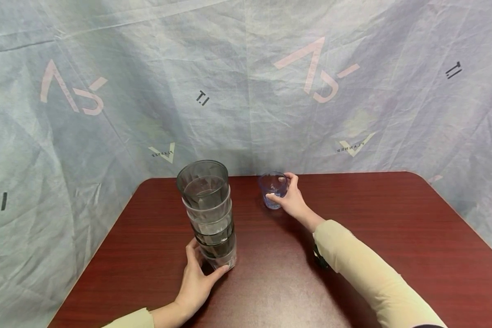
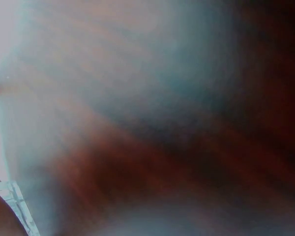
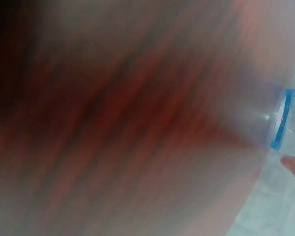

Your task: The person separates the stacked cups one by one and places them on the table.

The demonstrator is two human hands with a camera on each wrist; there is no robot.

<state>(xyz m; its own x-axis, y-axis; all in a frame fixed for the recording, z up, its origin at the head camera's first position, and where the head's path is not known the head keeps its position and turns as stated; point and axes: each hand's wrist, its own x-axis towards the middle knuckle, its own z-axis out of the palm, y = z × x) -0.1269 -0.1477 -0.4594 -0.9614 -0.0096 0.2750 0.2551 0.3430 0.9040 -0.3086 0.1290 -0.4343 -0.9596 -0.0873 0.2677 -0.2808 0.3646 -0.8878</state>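
Tabletop (image 1: 393, 209) red — cup stack (image 1: 208, 214) apparently atop; printed cloth (image 1: 246, 68) behind.

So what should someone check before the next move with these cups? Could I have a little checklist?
1. Left hand holding the stack of cups near its base: ok.
2. Right hand gripping the bluish cup: ok.
3. Bluish cup's mouth facing up: ok.
4. Top cup of the stack, mouth uncovered: ok.
5. Bluish cup brought to the stack, if that is the next move: not ok, they are apart.
6. Bluish cup lifted off the table: cannot tell.
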